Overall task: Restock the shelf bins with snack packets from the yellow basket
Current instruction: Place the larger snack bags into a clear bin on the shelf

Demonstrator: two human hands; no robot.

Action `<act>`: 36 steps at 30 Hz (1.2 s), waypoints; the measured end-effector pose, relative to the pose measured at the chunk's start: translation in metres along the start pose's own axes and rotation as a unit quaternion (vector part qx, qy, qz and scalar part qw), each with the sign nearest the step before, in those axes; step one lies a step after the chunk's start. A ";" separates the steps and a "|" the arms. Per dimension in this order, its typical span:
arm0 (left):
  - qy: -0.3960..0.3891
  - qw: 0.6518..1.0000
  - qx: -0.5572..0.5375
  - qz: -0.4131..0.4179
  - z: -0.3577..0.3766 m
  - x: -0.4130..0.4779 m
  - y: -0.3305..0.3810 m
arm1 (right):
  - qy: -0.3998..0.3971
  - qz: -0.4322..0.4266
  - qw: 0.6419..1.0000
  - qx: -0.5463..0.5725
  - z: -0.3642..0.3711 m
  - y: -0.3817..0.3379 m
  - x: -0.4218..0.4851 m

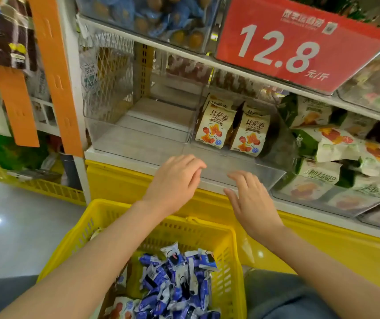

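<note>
Red "12.8" sign [299,42] above clear bin [219,157]

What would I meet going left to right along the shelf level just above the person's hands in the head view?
Orange upright strip → clear plastic bin → left beige packet → right beige packet, standing beside it → heap of green-and-white packets.

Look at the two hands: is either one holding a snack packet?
No, the left hand and the right hand are both empty, and the blue packets lie in the yellow basket.
</note>
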State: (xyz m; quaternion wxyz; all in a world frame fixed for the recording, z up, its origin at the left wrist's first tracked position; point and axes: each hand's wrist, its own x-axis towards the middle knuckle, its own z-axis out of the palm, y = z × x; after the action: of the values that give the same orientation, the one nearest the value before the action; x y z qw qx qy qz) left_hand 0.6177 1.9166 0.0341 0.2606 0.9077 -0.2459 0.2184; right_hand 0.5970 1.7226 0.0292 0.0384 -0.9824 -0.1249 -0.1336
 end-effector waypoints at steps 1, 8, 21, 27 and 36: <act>0.022 1.000 0.008 0.007 -0.008 -0.019 -0.004 | 0.013 -0.019 0.999 0.025 0.002 -0.012 -0.007; 0.025 0.971 0.077 -0.224 -0.036 -0.160 -0.091 | -0.090 -0.111 0.985 0.101 0.075 -0.102 -0.030; -0.142 0.848 -0.137 -0.491 0.001 -0.297 -0.155 | -0.412 0.235 0.766 0.434 0.220 -0.226 -0.080; -0.102 0.854 -0.135 -0.491 0.010 -0.302 -0.157 | -0.415 0.300 0.736 0.443 0.223 -0.237 -0.086; -0.125 0.850 -0.070 -0.507 0.004 -0.292 -0.150 | -0.344 0.218 0.807 0.429 0.210 -0.245 -0.096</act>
State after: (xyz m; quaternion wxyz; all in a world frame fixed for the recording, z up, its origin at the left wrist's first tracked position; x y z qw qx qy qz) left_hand 0.4745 2.1226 -0.1771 0.3651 0.9053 0.2033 -0.0768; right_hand 0.4982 1.9593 -0.1880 0.4384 -0.8491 0.0427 0.2917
